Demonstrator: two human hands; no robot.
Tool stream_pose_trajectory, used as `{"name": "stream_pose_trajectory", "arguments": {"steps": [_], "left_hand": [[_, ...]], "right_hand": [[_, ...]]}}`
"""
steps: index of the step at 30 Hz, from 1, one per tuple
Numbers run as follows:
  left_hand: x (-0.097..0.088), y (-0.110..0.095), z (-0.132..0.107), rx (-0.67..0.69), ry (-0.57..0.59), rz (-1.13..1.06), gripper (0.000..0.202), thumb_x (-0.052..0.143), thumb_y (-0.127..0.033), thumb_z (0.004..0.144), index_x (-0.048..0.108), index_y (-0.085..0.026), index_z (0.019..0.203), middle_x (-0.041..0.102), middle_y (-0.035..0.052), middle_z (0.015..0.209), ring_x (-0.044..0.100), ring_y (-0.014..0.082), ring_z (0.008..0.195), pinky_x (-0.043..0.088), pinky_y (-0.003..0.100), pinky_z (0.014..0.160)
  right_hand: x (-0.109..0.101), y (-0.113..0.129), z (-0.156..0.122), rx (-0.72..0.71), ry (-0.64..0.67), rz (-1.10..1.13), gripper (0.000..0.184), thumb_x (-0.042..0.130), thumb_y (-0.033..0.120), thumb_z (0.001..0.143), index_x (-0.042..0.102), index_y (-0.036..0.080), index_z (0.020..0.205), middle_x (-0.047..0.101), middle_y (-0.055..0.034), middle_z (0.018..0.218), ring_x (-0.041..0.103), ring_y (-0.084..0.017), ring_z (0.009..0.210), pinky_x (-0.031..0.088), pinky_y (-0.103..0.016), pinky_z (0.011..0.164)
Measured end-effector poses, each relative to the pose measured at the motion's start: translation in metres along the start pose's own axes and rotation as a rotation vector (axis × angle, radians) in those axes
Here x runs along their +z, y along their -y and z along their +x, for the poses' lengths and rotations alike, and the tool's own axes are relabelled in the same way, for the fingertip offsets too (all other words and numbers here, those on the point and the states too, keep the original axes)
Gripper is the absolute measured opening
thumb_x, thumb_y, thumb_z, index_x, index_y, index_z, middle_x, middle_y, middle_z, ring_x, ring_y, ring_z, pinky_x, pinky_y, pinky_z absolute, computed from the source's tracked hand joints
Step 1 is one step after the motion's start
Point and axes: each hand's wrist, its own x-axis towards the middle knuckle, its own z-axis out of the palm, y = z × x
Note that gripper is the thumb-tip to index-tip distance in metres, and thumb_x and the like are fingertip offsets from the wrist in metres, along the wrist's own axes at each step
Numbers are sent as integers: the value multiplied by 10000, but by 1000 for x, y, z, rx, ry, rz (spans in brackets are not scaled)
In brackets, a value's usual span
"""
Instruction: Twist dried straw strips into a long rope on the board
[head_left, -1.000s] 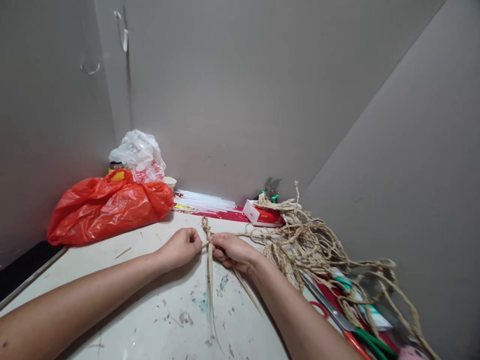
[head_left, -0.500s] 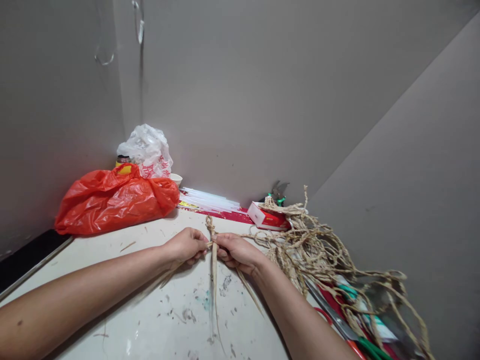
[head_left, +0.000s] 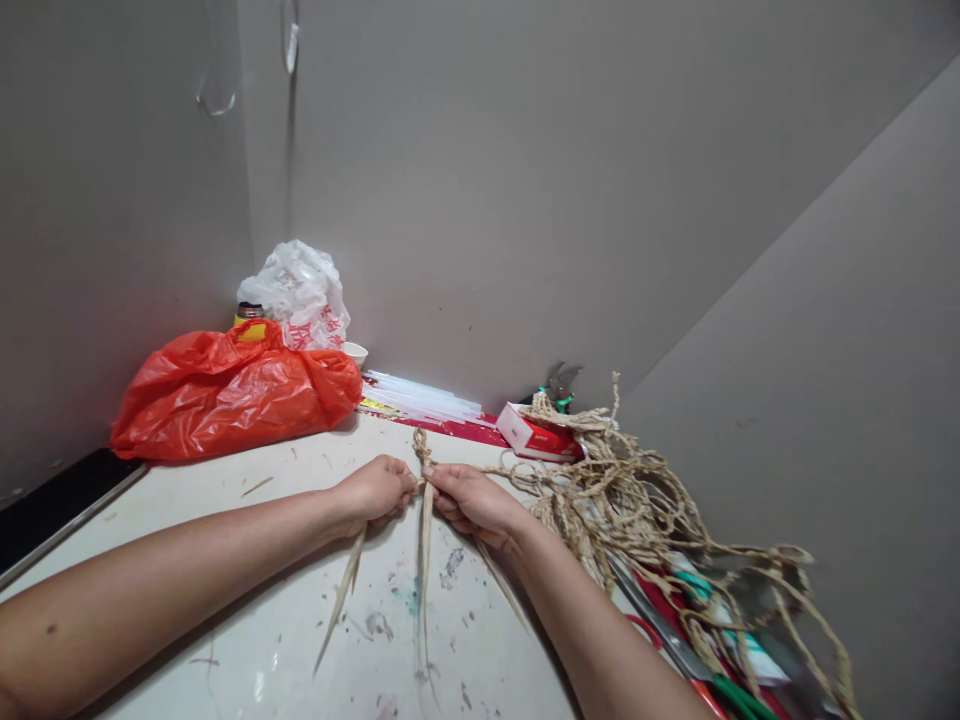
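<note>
My left hand (head_left: 381, 490) is closed on a dried straw strand (head_left: 341, 598), whose loose end hangs below the palm. Facing it, my right hand (head_left: 471, 500) pinches a small braid (head_left: 421, 446) of the same straw between thumb and forefinger. From the pinch, one flat strand (head_left: 427, 560) runs down over the table towards me. Another strand (head_left: 501, 582) comes out under my right palm. The fingertips of both hands nearly meet at the braid's lower end. The fingers curled beneath are partly hidden.
A tangled pile of braided straw cord (head_left: 637, 490) lies at right, over scissors (head_left: 675, 640) and a red and white box (head_left: 536, 432). Pruning shears (head_left: 561, 385) lean behind. A red plastic bag (head_left: 240, 395) and white sticks (head_left: 424, 398) sit at the back of the stained table (head_left: 247, 650).
The strand from my left hand, blurred along the forearm before, now hangs down clearly. My left fingers have drawn slightly closer to the braid. The view has shifted a little.
</note>
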Motion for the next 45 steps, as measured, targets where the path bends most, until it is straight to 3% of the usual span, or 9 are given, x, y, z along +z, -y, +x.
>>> {"name": "stream_pose_trajectory", "arguments": {"steps": [4, 7, 12, 18, 21, 26, 35, 41, 45], "left_hand": [[0, -3, -1, 6, -18, -72, 229, 541, -310, 718, 387, -193, 596, 307, -98, 388, 192, 29, 322, 91, 189, 367], [1, -2, -1, 55, -99, -56, 207, 548, -300, 717, 400, -191, 620, 342, -95, 397, 222, 33, 326, 118, 188, 374], [5, 7, 4, 185, -241, 92, 138, 501, -228, 742, 431, -179, 634, 400, -75, 435, 299, 51, 385, 212, 193, 417], [8, 13, 3, 323, -363, 371, 179, 441, -268, 805, 431, -183, 648, 479, -32, 538, 428, 101, 523, 301, 209, 500], [7, 9, -2, 361, -367, 540, 119, 415, -234, 812, 511, -171, 839, 569, 2, 613, 517, 143, 597, 354, 229, 562], [11, 0, -11, 359, -332, 808, 475, 370, -184, 821, 365, -158, 1295, 667, 88, 826, 616, 233, 793, 409, 293, 677], [20, -8, -19, 312, -266, 1336, 715, 361, -105, 799, 65, -134, 1450, 689, 104, 834, 647, 249, 759, 434, 313, 654], [25, -10, -29, 421, -209, 1259, 729, 410, -209, 809, 64, -152, 1448, 679, 105, 891, 638, 248, 752, 427, 319, 655], [6, -21, -28, 477, -286, 944, 601, 425, -283, 815, 270, -183, 1386, 649, 47, 756, 600, 213, 701, 416, 301, 647]], "right_hand": [[4, -1, 1, -28, -71, -18, 361, 617, 487, 723, 422, 192, 652, 283, 126, 413, 120, -20, 338, 48, -171, 324], [10, -2, 3, -47, -165, 17, 360, 672, 453, 674, 430, 190, 626, 296, 126, 385, 139, -19, 323, 63, -168, 315], [22, -2, 4, -28, -281, 96, 335, 629, 391, 702, 485, 156, 510, 312, 92, 304, 158, -16, 289, 100, -171, 304], [31, 0, 3, -18, -366, 168, 281, 595, 330, 715, 558, 125, 527, 323, 83, 303, 175, -15, 281, 112, -160, 300], [33, 0, 3, -73, -406, 144, 266, 594, 315, 708, 548, 131, 521, 337, 78, 320, 193, -17, 281, 107, -164, 296], [35, -2, 4, -139, -395, 143, 270, 605, 279, 661, 436, 170, 481, 319, 92, 342, 190, -13, 289, 94, -170, 297], [37, 3, 1, -20, -336, 391, 222, 591, 210, 617, 380, 186, 553, 310, 112, 368, 182, -6, 308, 106, -127, 303], [32, 0, 2, -20, -337, 416, 195, 610, 178, 622, 426, 168, 557, 312, 110, 363, 183, -3, 315, 108, -119, 298], [15, -1, 0, -42, -209, 431, 138, 670, 128, 592, 535, 120, 618, 424, 81, 417, 191, 9, 332, 107, -113, 300]]}}
